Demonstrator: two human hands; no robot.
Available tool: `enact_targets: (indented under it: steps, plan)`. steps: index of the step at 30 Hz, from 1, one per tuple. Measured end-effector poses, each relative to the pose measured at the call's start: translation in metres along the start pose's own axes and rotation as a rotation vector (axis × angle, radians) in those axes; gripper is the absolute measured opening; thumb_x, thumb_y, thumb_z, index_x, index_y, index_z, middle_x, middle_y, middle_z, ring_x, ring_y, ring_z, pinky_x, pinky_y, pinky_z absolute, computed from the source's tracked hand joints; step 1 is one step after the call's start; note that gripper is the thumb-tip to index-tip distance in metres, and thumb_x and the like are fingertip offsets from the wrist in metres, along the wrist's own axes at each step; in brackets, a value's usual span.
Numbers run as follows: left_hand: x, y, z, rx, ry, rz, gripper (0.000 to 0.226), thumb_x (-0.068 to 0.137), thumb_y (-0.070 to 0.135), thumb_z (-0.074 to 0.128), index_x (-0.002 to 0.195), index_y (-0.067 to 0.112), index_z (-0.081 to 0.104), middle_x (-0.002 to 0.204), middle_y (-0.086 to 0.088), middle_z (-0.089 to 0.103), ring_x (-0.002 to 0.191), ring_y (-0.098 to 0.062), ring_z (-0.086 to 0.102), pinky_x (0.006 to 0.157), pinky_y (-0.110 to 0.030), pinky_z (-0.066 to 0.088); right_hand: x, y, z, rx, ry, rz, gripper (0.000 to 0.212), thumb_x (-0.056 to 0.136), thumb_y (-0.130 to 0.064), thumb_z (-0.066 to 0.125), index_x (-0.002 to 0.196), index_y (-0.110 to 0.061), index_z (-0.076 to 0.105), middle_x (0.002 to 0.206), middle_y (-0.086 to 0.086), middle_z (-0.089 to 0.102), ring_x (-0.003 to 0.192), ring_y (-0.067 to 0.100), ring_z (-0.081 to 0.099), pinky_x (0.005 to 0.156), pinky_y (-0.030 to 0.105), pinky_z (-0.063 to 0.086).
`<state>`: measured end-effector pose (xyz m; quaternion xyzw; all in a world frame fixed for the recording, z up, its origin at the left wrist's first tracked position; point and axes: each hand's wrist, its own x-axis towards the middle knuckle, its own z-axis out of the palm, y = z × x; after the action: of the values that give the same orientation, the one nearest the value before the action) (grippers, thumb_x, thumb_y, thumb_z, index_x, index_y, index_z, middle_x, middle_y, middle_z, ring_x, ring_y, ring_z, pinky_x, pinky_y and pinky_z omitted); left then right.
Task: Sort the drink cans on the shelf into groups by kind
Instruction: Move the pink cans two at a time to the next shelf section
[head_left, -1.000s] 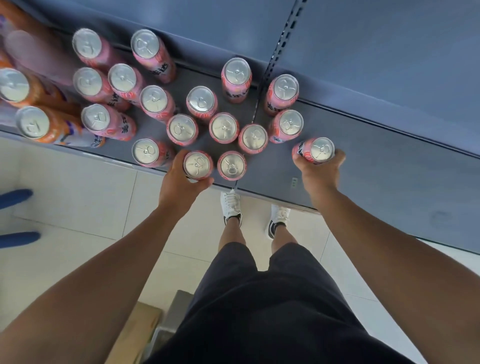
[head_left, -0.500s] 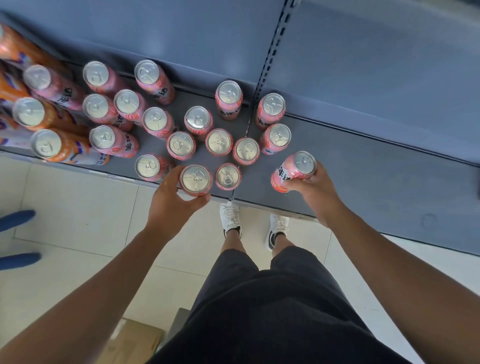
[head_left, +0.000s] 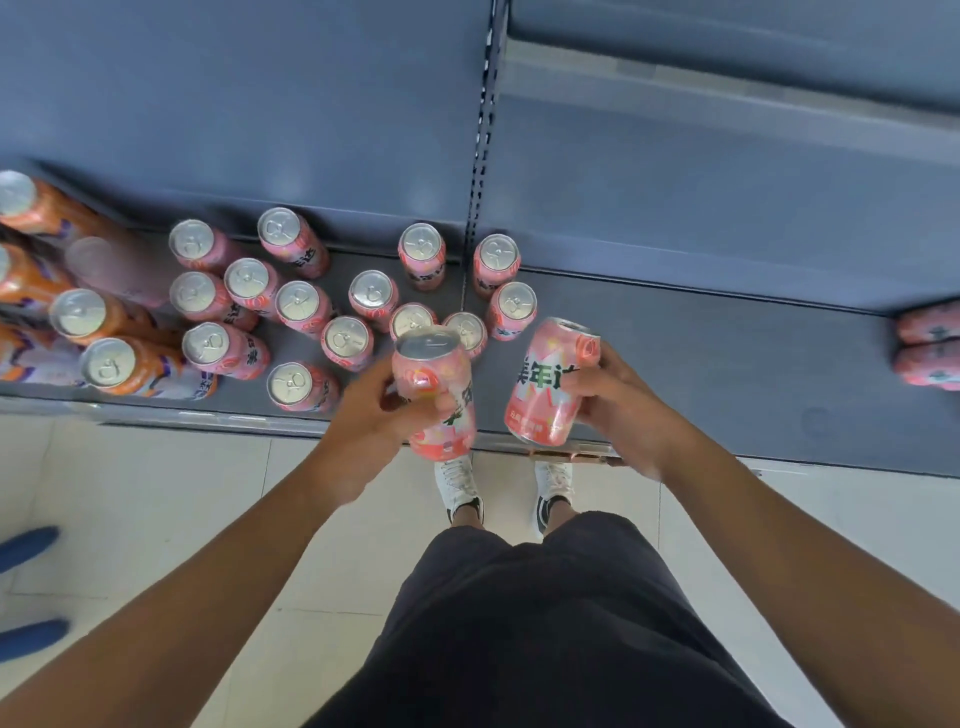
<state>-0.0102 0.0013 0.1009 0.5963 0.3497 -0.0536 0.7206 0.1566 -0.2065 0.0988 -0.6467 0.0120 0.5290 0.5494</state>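
My left hand (head_left: 376, 415) grips a pink can (head_left: 435, 395) lifted above the shelf's front edge. Beside it, my right hand (head_left: 621, 402) holds a second pink can (head_left: 550, 384), tilted, with green lettering facing me. Behind them several pink cans (head_left: 371, 293) stand upright in a loose cluster on the grey shelf (head_left: 701, 364). Orange cans (head_left: 111, 364) stand at the far left of the shelf. More pink cans (head_left: 930, 345) show at the right edge of the view.
A blue-grey back panel (head_left: 260, 104) rises behind the shelf, split by a slotted upright (head_left: 483, 130). Bare shelf surface lies between my right hand and the right-hand cans. White floor tiles and my shoes (head_left: 457, 486) are below; blue shoes (head_left: 28, 545) show at the left.
Both hands have lifted their pink cans off the shelf and drawn them toward me. The view has shifted right, bringing pink cans into sight at the right edge.
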Motion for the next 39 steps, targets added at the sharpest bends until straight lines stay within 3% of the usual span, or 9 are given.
enact_targets:
  steps: [4, 9, 12, 14, 17, 24, 27, 32, 39]
  plan:
    - [-0.001, 0.014, 0.026, -0.058, -0.080, 0.000, 0.053, 0.060, 0.048, 0.077, 0.110, 0.034, 0.066, 0.112, 0.002, 0.073, 0.110, -0.022, 0.067, 0.092, -0.042, 0.055, -0.024, 0.005, 0.003, 0.176, 0.013, 0.001, 0.057, 0.082, -0.035, 0.066, 0.135, -0.019, 0.052, 0.129, 0.010, 0.066, 0.120, 0.031, 0.062, 0.103, 0.052, 0.048]
    - [-0.004, 0.030, 0.066, -0.037, -0.229, 0.021, 0.063, 0.061, 0.037, 0.080, 0.119, 0.026, 0.060, 0.107, 0.005, 0.074, 0.102, -0.014, 0.070, 0.081, -0.029, 0.056, -0.053, 0.006, -0.002, 0.194, 0.118, -0.046, 0.048, 0.077, -0.030, 0.078, 0.119, -0.023, 0.057, 0.110, 0.004, 0.074, 0.105, 0.026, 0.070, 0.097, 0.053, 0.053]
    - [-0.005, 0.037, 0.091, 0.044, -0.309, 0.041, 0.061, 0.066, 0.017, 0.081, 0.120, 0.024, 0.056, 0.102, 0.006, 0.075, 0.096, -0.010, 0.071, 0.073, -0.025, 0.056, -0.069, 0.007, -0.019, 0.146, 0.199, -0.099, 0.042, 0.080, -0.024, 0.080, 0.116, -0.025, 0.058, 0.109, 0.005, 0.073, 0.100, 0.023, 0.072, 0.084, 0.043, 0.059]
    - [-0.005, 0.042, 0.108, 0.102, -0.327, 0.060, 0.065, 0.064, 0.018, 0.084, 0.122, 0.026, 0.056, 0.106, 0.005, 0.074, 0.098, -0.012, 0.070, 0.074, -0.027, 0.057, -0.083, 0.007, -0.035, 0.119, 0.246, -0.133, 0.037, 0.085, -0.019, 0.076, 0.116, -0.028, 0.058, 0.109, 0.002, 0.072, 0.095, 0.016, 0.072, 0.074, 0.033, 0.060]
    - [-0.006, 0.048, 0.135, 0.162, -0.350, 0.080, 0.075, 0.056, 0.032, 0.088, 0.123, 0.030, 0.056, 0.111, 0.002, 0.072, 0.103, -0.017, 0.070, 0.080, -0.034, 0.059, -0.105, 0.009, -0.065, 0.095, 0.299, -0.197, 0.038, 0.086, -0.019, 0.075, 0.117, -0.030, 0.056, 0.102, -0.005, 0.072, 0.091, 0.009, 0.072, 0.067, 0.024, 0.058]
    - [-0.020, 0.054, 0.239, 0.240, -0.414, 0.107, 0.081, 0.052, 0.028, 0.087, 0.124, 0.032, 0.050, 0.108, 0.001, 0.070, 0.095, -0.012, 0.070, 0.073, -0.024, 0.057, -0.168, 0.030, -0.150, 0.098, 0.359, -0.341, 0.041, 0.086, -0.015, 0.074, 0.117, -0.028, 0.050, 0.101, -0.003, 0.067, 0.088, 0.003, 0.069, 0.065, 0.018, 0.055]
    - [-0.027, 0.051, 0.295, 0.251, -0.449, 0.096, 0.078, 0.052, 0.025, 0.086, 0.121, 0.036, 0.051, 0.104, 0.005, 0.072, 0.094, -0.011, 0.071, 0.070, -0.025, 0.057, -0.197, 0.046, -0.195, 0.098, 0.397, -0.366, 0.050, 0.084, -0.020, 0.078, 0.124, -0.027, 0.048, 0.107, 0.000, 0.067, 0.096, 0.010, 0.069, 0.071, 0.023, 0.057]
    - [-0.036, 0.042, 0.385, 0.311, -0.504, 0.121, 0.057, 0.080, -0.003, 0.075, 0.114, 0.036, 0.053, 0.099, 0.009, 0.072, 0.088, -0.008, 0.072, 0.064, -0.024, 0.057, -0.249, 0.065, -0.266, 0.091, 0.461, -0.418, 0.047, 0.083, -0.017, 0.078, 0.115, -0.034, 0.049, 0.104, -0.005, 0.065, 0.090, 0.001, 0.067, 0.067, 0.016, 0.055]
    - [-0.040, 0.042, 0.471, 0.439, -0.644, 0.171, 0.071, 0.058, 0.027, 0.087, 0.119, 0.040, 0.054, 0.106, 0.008, 0.072, 0.100, -0.015, 0.071, 0.074, -0.030, 0.059, -0.298, 0.089, -0.339, 0.029, 0.631, -0.460, 0.059, 0.079, -0.022, 0.082, 0.124, -0.038, 0.047, 0.111, -0.013, 0.063, 0.097, -0.004, 0.062, 0.071, 0.011, 0.052]
